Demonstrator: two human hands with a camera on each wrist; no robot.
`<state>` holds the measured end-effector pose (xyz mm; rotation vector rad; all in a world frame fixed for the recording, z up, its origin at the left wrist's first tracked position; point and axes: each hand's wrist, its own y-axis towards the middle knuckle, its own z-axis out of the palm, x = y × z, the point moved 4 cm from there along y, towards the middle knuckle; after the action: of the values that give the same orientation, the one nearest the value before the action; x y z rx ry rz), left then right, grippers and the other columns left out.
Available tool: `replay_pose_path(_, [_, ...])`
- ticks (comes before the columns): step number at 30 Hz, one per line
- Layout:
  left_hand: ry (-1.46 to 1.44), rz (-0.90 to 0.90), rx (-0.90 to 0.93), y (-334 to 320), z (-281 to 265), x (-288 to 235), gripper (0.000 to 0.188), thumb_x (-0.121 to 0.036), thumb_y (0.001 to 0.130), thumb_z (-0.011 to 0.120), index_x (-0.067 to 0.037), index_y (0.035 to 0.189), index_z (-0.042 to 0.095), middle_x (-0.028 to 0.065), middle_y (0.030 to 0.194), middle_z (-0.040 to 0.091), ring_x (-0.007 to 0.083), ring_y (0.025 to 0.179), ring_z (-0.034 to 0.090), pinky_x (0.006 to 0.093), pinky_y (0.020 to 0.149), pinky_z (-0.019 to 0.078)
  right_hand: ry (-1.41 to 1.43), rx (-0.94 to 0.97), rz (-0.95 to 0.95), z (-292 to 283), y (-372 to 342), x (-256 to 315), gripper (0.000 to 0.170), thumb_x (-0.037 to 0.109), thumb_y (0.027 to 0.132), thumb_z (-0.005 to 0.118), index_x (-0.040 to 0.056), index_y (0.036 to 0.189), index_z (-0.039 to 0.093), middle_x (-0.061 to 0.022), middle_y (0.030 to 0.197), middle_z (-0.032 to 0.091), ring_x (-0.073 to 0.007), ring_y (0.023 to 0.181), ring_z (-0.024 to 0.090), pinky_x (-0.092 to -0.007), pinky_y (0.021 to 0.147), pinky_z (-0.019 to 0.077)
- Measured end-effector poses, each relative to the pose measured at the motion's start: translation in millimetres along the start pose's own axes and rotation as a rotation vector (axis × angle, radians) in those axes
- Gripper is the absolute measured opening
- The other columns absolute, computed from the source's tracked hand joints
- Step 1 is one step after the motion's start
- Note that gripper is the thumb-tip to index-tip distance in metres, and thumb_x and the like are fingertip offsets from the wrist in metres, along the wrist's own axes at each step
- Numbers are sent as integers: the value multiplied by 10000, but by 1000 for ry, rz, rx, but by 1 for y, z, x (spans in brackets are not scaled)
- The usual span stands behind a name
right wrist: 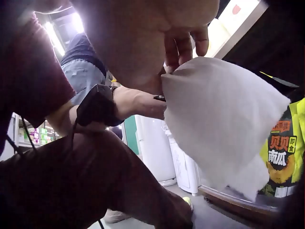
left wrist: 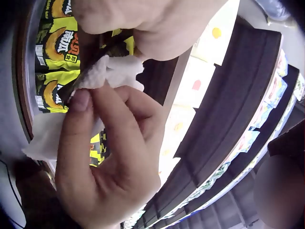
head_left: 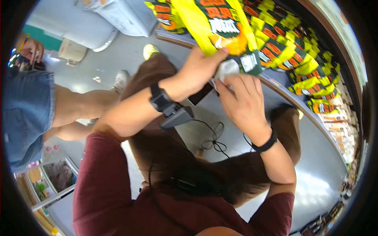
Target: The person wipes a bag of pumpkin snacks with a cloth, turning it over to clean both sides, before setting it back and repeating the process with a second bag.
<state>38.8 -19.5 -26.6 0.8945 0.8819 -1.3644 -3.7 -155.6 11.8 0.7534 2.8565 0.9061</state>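
Shirt (head_left: 173, 212): one;
Cable (head_left: 214, 141): one, looped below;
Left hand (head_left: 197, 72): grips one packet (head_left: 226, 25);
Right hand (head_left: 245, 104): pinches one white cloth (head_left: 227, 69)

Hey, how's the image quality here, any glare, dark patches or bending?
Head view: the shelf edge bows, black rounded borders frame the scene, and glare whitens the pale surface below the shelf; left wrist view: the white cartons look washed out; right wrist view: bright light strips glare at upper left, while the right hand and brown trousers look dark.
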Motion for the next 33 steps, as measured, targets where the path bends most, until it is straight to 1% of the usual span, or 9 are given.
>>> replay_pose_path(6, [19, 12, -67, 2, -4, -6, 291, -57, 954, 556, 9, 1237, 539, 50, 1185, 614, 124, 1061, 567, 287, 916, 459, -7, -4, -64, 2, -2, 6, 217, 90, 746, 643, 16, 948, 669, -38, 931, 553, -204, 911, 538, -353, 792, 425])
replay_pose_path(15, [-45, 28, -153, 8, -18, -14, 336, -92, 952, 584, -18, 1275, 526, 45, 1237, 596, 142, 1123, 550, 315, 963, 436, 37, 84, -55, -1, -15, -3, 140, 108, 725, 655, 63, 858, 657, -38, 906, 562, -190, 874, 537, -360, 794, 422])
replay_pose_path(18, [-107, -4, -174, 10, -22, -15, 345, -99, 953, 583, -35, 1284, 513, 46, 1244, 598, 157, 1127, 563, 333, 959, 457, 170, 45, 77, -13, -16, -18, 141, 47, 727, 681, 61, 867, 674, -56, 884, 576, -215, 823, 562, -346, 763, 449])
replay_pose_path(21, [-199, -43, -191, 9, -20, -20, 337, -129, 961, 578, -44, 1281, 516, 44, 1257, 596, 166, 1128, 569, 339, 960, 463, 543, -176, 493, -20, -21, -44, 98, -57, 835, 623, 6, 889, 676, -86, 876, 592, -200, 769, 607, -297, 676, 493])
replay_pose_path(22, [-247, -69, -182, 7, -19, -21, 339, -150, 969, 568, -48, 1288, 512, 46, 1269, 590, 172, 1134, 570, 345, 966, 463, 657, -239, 586, -19, -26, -53, 98, -28, 873, 611, -2, 948, 668, -68, 902, 600, -143, 822, 592, -267, 741, 482])
replay_pose_path(25, [-365, -137, -132, 8, -16, -19, 348, -186, 983, 547, -56, 1302, 502, 51, 1290, 580, 182, 1147, 569, 358, 978, 460, 1019, -496, 825, -6, -41, -79, 184, 29, 952, 551, -18, 1116, 619, -52, 1028, 634, -106, 942, 573, -247, 857, 447])
replay_pose_path(28, [-444, -180, -65, 7, -8, -14, 361, -206, 990, 534, -61, 1317, 489, 56, 1299, 573, 188, 1156, 569, 367, 989, 457, 1252, -661, 903, -3, -38, -88, 200, 71, 975, 542, -15, 1140, 617, -51, 1117, 636, -99, 981, 589, -244, 880, 460])
replay_pose_path(32, [-482, -188, -22, 5, -2, -11, 360, -162, 980, 543, -58, 1320, 482, 39, 1297, 577, 170, 1145, 573, 344, 975, 467, 1141, -625, 1021, 1, -38, -84, 216, 65, 948, 594, -46, 1131, 622, -103, 1182, 637, -127, 1037, 595, -271, 888, 468])
replay_pose_path(33, [-481, -187, -20, 5, -1, -12, 360, -162, 980, 543, -58, 1320, 482, 39, 1297, 577, 170, 1145, 573, 344, 975, 467, 1086, -586, 973, -3, -34, -80, 268, 43, 947, 582, -43, 1200, 559, -113, 1187, 637, -127, 1044, 594, -265, 878, 473])
